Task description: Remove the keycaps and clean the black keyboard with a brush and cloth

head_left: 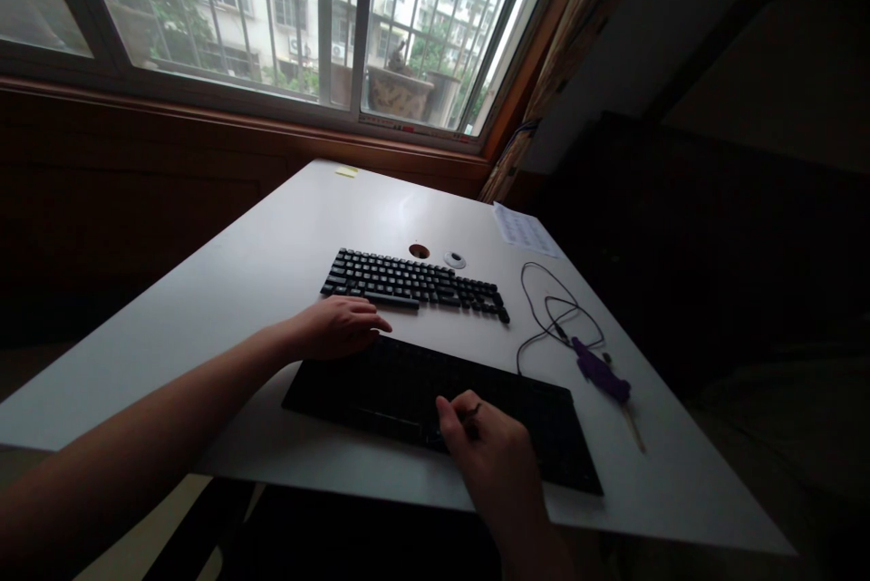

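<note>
A black keyboard base (408,372) lies near the front edge of the table, its surface dark with no raised keycaps that I can make out. My left hand (340,325) rests at its upper left edge, fingers stretched out to the right and nothing seen in them. Over the lower middle of the base, my right hand (486,440) is closed in a pinch. A small dark thing shows between its fingers, too dim to name. Behind the base, loose black keycaps (414,280) are laid out in keyboard rows.
On the right, a thin black cable (544,327) loops across the white table (258,264). Beside it lies a purple object (598,370) with a pale stick end. A printed sheet (525,229), a yellow sticky note (346,171) and a round hole (420,251) are farther back, before the window.
</note>
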`<act>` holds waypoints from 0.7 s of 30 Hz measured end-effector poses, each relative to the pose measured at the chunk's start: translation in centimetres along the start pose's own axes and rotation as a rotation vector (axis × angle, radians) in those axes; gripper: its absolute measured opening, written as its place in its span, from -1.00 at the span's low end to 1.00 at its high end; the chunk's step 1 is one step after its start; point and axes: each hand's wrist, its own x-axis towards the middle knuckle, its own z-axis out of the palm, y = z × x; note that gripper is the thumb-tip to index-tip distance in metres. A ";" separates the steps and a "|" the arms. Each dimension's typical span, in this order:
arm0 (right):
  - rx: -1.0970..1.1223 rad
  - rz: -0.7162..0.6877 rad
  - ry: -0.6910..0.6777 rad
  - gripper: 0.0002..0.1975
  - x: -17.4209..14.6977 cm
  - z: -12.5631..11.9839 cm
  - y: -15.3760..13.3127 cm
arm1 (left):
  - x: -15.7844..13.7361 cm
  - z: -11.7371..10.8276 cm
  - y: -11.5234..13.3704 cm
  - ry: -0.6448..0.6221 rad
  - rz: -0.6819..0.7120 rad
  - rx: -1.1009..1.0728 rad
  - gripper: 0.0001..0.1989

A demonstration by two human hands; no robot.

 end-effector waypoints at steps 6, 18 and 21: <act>-0.031 0.017 -0.114 -0.73 -0.2 0.3 1.1 | 0.0 0.0 0.2 -0.011 0.004 0.000 -0.74; 0.104 0.139 -0.185 -0.68 0.0 0.5 1.9 | 0.0 0.1 0.6 -0.017 0.004 0.001 -0.75; 0.181 0.144 -0.134 -0.65 -0.6 1.1 2.3 | 0.2 -0.1 1.0 -0.036 0.024 -0.018 -0.73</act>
